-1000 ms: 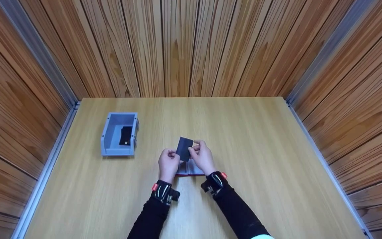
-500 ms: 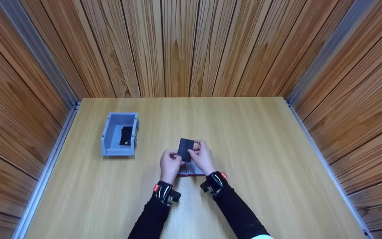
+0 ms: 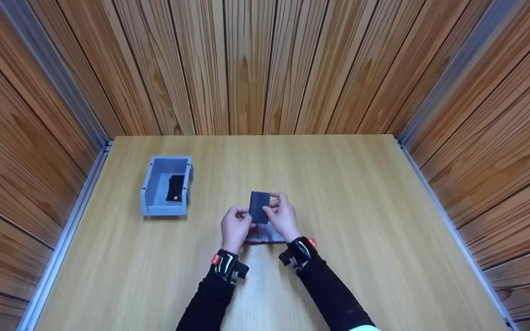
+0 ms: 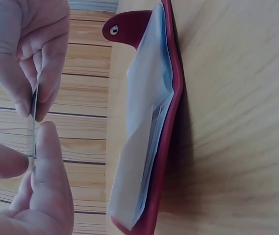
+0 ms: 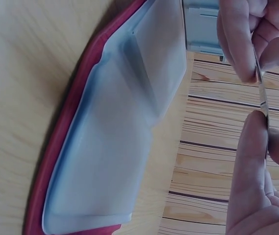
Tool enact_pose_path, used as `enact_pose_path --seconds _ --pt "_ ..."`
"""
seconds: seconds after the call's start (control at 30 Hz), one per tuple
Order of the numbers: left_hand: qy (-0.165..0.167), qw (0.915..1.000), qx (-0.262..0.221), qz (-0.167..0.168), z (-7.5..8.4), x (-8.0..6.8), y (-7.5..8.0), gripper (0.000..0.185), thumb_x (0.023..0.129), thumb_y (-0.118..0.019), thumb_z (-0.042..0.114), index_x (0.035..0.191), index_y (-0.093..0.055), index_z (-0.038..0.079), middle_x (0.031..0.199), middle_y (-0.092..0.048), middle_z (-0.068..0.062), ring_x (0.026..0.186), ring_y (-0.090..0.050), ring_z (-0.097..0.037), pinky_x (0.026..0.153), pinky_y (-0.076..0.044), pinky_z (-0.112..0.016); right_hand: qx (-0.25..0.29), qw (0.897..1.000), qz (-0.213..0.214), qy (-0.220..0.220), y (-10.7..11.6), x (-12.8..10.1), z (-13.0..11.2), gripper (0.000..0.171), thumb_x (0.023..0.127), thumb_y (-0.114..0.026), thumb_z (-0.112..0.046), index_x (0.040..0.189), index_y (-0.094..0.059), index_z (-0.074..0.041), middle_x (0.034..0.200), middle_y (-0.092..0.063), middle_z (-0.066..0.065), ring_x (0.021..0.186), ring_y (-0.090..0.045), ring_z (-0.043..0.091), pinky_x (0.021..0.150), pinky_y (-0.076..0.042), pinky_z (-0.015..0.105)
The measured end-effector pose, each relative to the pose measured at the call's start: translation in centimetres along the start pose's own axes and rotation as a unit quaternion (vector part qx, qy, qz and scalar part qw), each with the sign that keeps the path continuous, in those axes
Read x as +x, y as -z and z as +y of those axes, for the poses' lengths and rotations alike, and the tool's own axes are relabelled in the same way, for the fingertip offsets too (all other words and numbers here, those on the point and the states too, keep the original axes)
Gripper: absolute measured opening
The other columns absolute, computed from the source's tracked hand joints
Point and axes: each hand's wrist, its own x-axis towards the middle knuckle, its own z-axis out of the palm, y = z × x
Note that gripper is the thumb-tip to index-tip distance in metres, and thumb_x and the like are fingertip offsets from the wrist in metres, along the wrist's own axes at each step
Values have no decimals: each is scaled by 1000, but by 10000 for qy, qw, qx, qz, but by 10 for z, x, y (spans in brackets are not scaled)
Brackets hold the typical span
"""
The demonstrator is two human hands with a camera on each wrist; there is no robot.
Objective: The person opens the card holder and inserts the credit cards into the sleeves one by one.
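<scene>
Both hands hold a thin dark card [image 3: 259,207] above the table, nearly upright in the head view. My left hand [image 3: 236,228] pinches its lower left side between thumb and fingers. The right hand [image 3: 284,219] pinches its right edge. Directly below lies an open red card holder [image 4: 171,117] with clear plastic sleeves [image 5: 100,156], partly hidden by the hands in the head view. Its flap [image 4: 127,29] with a metal snap shows in the left wrist view. Seen edge-on in both wrist views, the card stays apart from the sleeves.
A blue-grey open-front bin [image 3: 164,211] stands at the left of the wooden table [image 3: 361,220]. Dark flat pieces [image 3: 175,187] lie inside it, too small to identify. Wood-panelled walls [image 3: 246,69] enclose the table at the back and sides.
The card has turned from a tilt to nearly upright and shifted slightly right. Both hands keep their pinch on it. The bin and card holder stay in place.
</scene>
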Motion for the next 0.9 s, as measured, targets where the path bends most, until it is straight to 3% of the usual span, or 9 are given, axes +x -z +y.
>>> enact_pose_path --seconds 0.17,0.37,0.63,0.9 --pt "-252 9974 666 127 0 4 7 17 82 -61 -2 98 -66 -5 83 -64 -10 68 -64 -19 61 -53 -30 9 10000 71 -6 1 0 5 36 88 -66 6 120 -51 9 85 -64 13 72 -63 23 58 -53 28" --pt "-659 9879 1368 328 2 8 16 20 81 -65 -2 100 -69 -5 89 -66 -10 83 -66 -24 78 -53 -37 -60 9999 131 22 6 0 7 35 88 -66 6 120 -52 9 84 -65 14 71 -64 24 57 -54 30" --pt "-692 9741 2145 173 -1 10 21 31 77 -69 -5 108 -67 -9 96 -63 -15 92 -60 -30 85 -49 -41 -391 9988 190 -215 13 3 15 34 88 -67 4 120 -55 6 85 -64 10 75 -62 22 67 -52 34" --pt "-627 9605 2708 -106 -8 12 25 39 76 -70 -3 114 -66 -11 94 -62 -18 96 -57 -35 87 -45 -45 -549 9979 139 -313 14 2 24 35 88 -68 4 120 -55 6 83 -64 10 76 -65 27 69 -55 38"
